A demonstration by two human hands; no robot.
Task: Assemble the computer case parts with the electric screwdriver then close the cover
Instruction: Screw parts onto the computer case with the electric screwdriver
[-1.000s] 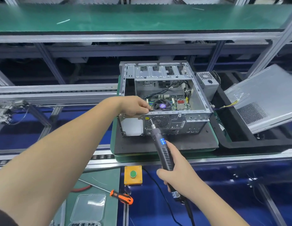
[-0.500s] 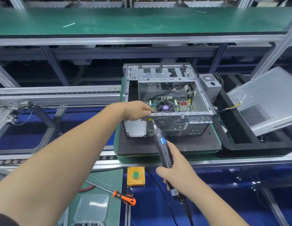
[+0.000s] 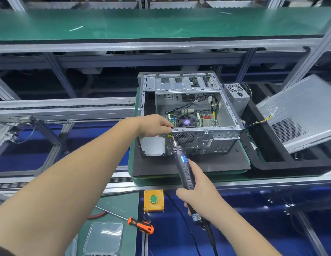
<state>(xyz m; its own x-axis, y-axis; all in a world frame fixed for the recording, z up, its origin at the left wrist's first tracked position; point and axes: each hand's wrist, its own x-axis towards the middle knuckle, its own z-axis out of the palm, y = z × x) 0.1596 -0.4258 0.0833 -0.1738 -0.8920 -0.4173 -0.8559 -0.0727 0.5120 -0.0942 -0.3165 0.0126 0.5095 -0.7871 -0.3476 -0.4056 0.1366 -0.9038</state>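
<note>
Green-buttoned yellow box point(image 3: 153, 200), orange-handled screwdriver point(image 3: 141, 225)

Head view, forward-down, near open case point(image 3: 188, 115)

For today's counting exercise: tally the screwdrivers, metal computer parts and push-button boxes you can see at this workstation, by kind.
Screwdrivers: 2, the electric screwdriver in the right hand and the orange-handled screwdriver.
Metal computer parts: 3, the open case steadied by the left hand, the power supply, the cover.
Push-button boxes: 1, the yellow box.
Total: 6

1 computer case point(image 3: 190, 115) — 1 electric screwdriver point(image 3: 183, 169) — 1 cover point(image 3: 299, 111) — 2 hands point(image 3: 155, 125)
</note>
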